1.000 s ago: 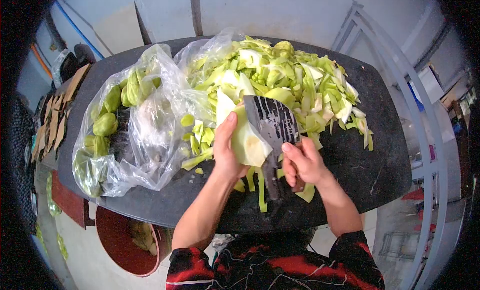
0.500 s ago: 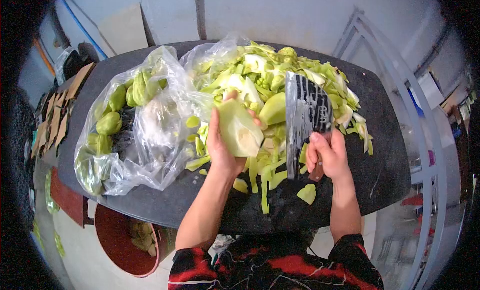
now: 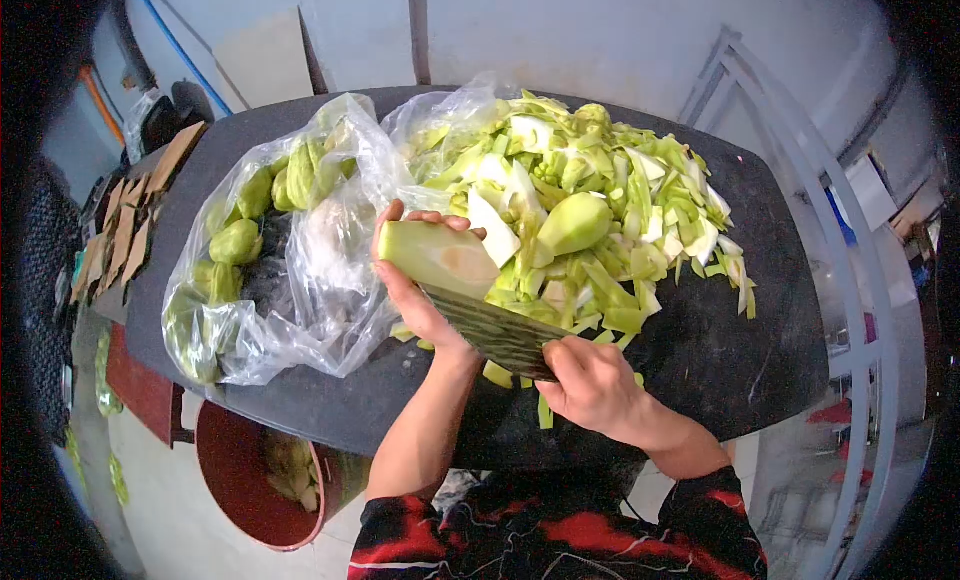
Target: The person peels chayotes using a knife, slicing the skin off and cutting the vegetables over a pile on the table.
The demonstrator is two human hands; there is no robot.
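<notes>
My left hand (image 3: 415, 302) is wrapped round a pale green cut chayote (image 3: 432, 253), its flat white face turned up. My right hand (image 3: 598, 385) grips a broad cleaver (image 3: 500, 332) by its handle, which the fingers mostly hide. The dark, wet-streaked blade slants across to the near edge of the chayote; whether it has entered the flesh I cannot tell. Just beyond lies a heap of chayote peelings and pieces (image 3: 640, 195), with a rounded pale chayote (image 3: 575, 223) on top.
A clear plastic bag (image 3: 345, 325) holding several green chayotes (image 3: 236, 242) lies on the left of the dark table (image 3: 740, 380). Below the table's left edge stands a red bucket (image 3: 215, 470) with scraps inside. A grey metal frame (image 3: 850, 280) rises at the right.
The cleaver has swung from upright at the right to a slant against the chayote, my right hand moving left and down. My left hand has shifted slightly left and tilted the chayote.
</notes>
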